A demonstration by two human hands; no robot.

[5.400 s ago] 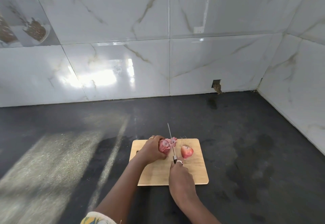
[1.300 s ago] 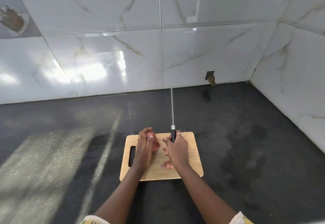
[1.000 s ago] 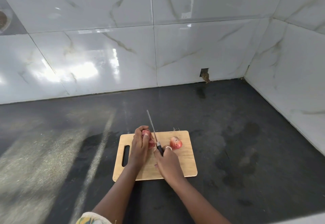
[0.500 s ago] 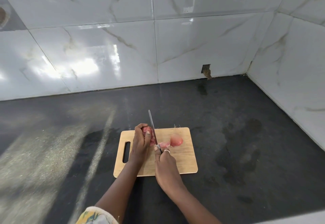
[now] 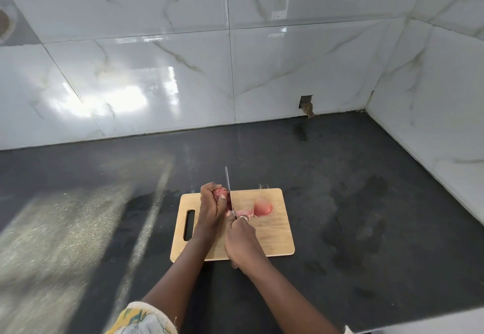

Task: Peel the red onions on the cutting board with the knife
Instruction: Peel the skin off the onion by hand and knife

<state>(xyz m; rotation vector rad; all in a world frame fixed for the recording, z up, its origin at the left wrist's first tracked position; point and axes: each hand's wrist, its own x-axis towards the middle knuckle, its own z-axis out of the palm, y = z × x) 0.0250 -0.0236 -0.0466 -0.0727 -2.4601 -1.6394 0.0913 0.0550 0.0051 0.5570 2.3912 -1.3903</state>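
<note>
Head view: rounded onion [image 5: 263, 207] on rectangular wooden board [image 5: 272, 234].

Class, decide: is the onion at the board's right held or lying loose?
Loose: the onion lies unheld on the board; the left hand grips the other onion, the right hand the knife.
</note>
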